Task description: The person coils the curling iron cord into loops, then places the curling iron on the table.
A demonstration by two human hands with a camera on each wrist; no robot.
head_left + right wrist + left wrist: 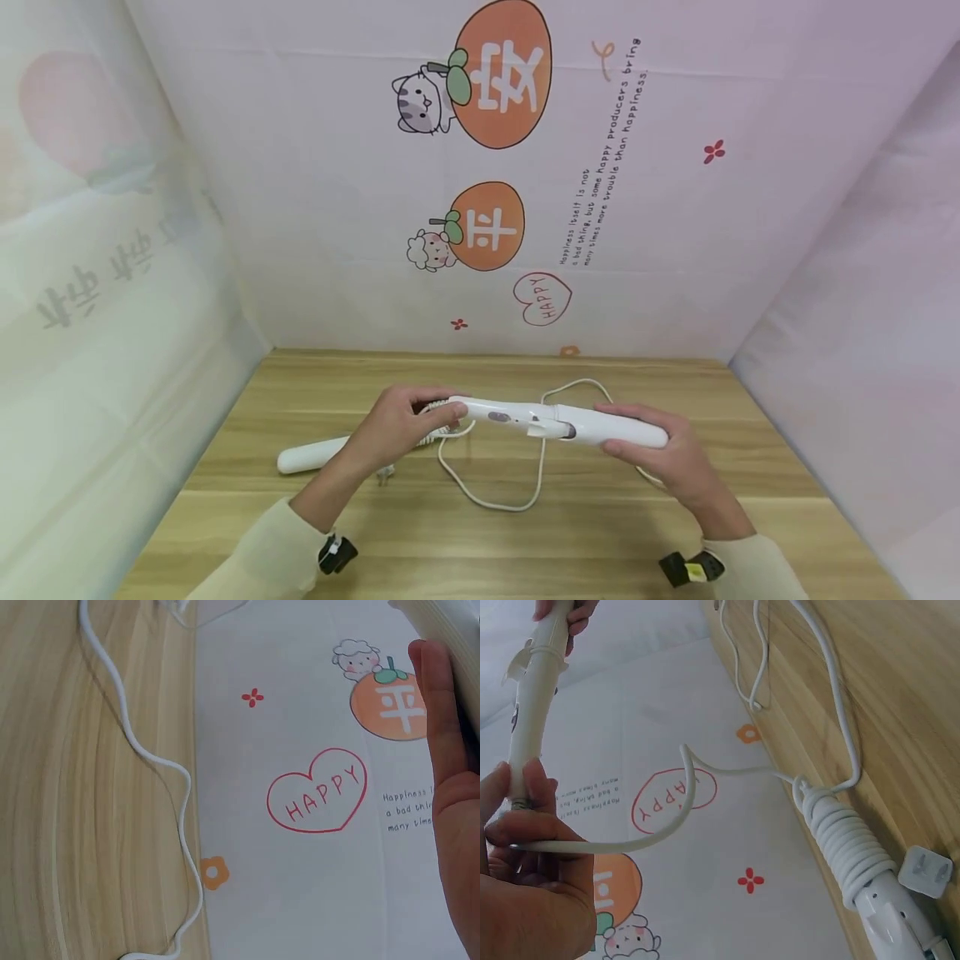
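Observation:
A white curling iron [506, 412] is held nearly level above the table between both hands. My left hand [397, 425] pinches the narrow handle end, where a white cord [637, 844] comes out in the left wrist view. Around the thicker end, my right hand [667, 450] curls its fingers and thumb; only its edge and part of the white surface show in the right wrist view. A small lever stands out near the iron's middle. Below the left forearm lies a second white rod-shaped appliance [307, 456], partly hidden, with cord coils [847, 840] wound tightly at one end.
A white plug [925, 871] lies beside the coils. Loose cord [495, 506] loops across the wooden table [480, 558] under the held iron. Printed white cloth [337, 208] rises behind the table's far edge and along both sides.

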